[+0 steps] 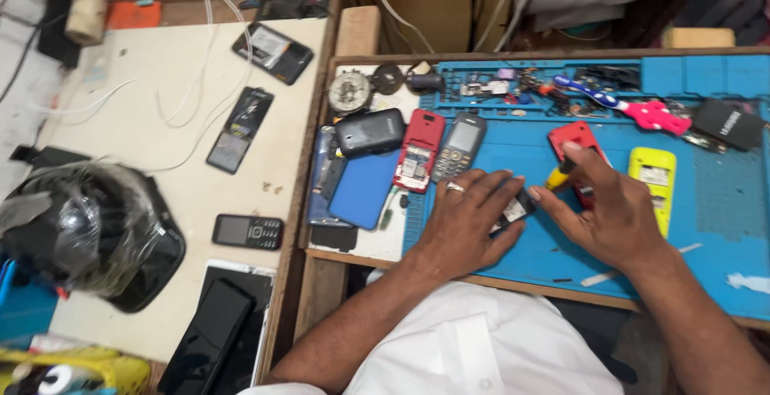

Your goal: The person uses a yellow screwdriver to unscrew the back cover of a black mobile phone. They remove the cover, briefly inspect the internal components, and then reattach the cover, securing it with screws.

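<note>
Blue mat (497, 166): small phone (517, 206) pinned under left hand (465, 218), right hand (605, 210) gripping screwdriver (559, 174).

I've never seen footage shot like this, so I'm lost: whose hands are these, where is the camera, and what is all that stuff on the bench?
The camera sits on the person's head and looks down, so both hands are the wearer's own. The left hand, with a ring, presses a small dark phone onto the blue mat. The right hand holds a yellow-handled tool, probably a screwdriver, with its tip at that phone. On the mat lie a red phone, a grey keypad phone, a red shell, a yellow shell and a toothbrush. On the white table to the left lie more phones, white cables and a plastic-wrapped helmet.
</note>
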